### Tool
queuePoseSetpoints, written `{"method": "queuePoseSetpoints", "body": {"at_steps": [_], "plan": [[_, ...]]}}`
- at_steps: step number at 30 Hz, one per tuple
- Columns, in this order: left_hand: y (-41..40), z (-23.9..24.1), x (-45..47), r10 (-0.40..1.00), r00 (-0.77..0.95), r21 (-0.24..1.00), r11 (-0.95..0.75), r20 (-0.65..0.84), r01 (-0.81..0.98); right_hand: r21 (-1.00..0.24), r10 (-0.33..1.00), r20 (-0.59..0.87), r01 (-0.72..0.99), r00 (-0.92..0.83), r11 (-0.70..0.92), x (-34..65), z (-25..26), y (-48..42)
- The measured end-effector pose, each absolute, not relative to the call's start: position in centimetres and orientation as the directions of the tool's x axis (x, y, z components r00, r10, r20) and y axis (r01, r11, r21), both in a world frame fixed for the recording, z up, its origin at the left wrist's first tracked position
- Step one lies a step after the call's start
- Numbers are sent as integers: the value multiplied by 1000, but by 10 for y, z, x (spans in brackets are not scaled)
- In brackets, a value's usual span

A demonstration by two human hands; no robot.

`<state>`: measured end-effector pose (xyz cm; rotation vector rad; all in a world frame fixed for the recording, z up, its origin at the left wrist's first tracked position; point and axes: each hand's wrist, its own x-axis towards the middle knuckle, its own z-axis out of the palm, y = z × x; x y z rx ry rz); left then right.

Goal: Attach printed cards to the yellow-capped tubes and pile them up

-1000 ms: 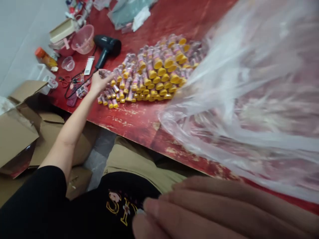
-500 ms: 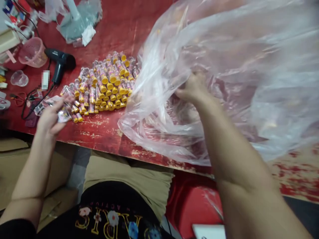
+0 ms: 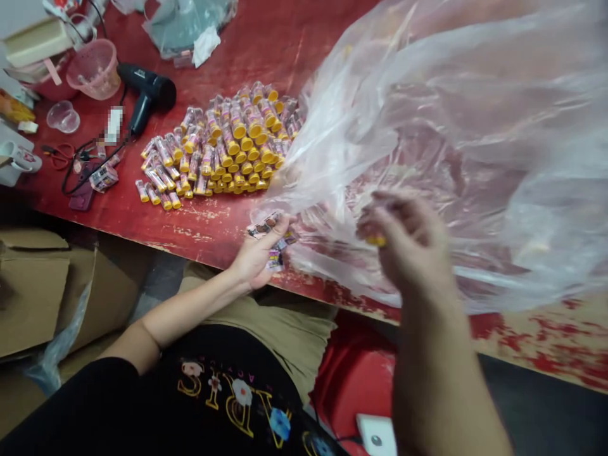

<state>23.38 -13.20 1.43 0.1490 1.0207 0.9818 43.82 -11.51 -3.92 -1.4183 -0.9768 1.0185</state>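
Observation:
My left hand [image 3: 259,256] is closed on several small printed plastic labels [image 3: 262,227], held by the table's front edge. To the right, my right hand [image 3: 411,237] has curled fingers around a small tube, of which a yellow cap [image 3: 377,240] shows; the rest is covered by the fingers and blurred. Beneath that hand spreads a large clear plastic bag [image 3: 475,126]. Left of the bag lies a big pile of yellow-capped clear tubes [image 3: 228,145] with pink labels, their caps mostly facing me.
A black hair dryer [image 3: 147,92] with its cord lies left of the pile. Around it are a pink basket [image 3: 95,69], red-handled scissors [image 3: 57,155] and a stack of labels [image 3: 104,177]. Cardboard boxes [image 3: 38,278] stand below the red table [image 3: 190,231].
My left hand has come right from beside the label stack, carrying labels. My right hand has drawn back from inside the bag with a yellow-capped tube. The view has shifted slightly.

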Motion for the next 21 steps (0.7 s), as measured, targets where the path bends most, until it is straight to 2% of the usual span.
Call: {"method": "queuePoseSetpoints", "body": {"at_steps": [3,6,11,13,16,19,21], "plan": [[-137,12,242,770,113,552,543,-628,-634,-998,973,-53,-31,225,-47,386,-24,-154],[-144,13,238,826,65,612,464,-559,-641,-996,962,-60,-83,265,-39,350,-21,-164],[-152,17,229,861,-108,698,323,-497,-639,-979,929,-101,-204,357,-28,323,-24,-160],[-153,21,227,851,-118,685,321,-512,-655,-977,925,-75,-211,372,6,319,-23,-161],[-152,30,224,808,-91,620,369,-582,-692,-980,955,-42,-200,293,19,324,-20,-166],[-149,39,219,746,-53,536,424,-664,-730,-994,976,18,-101,216,41,335,-14,-181],[-148,43,217,717,-24,490,450,-696,-746,-994,965,84,-40,249,97,339,-9,-193]]}}
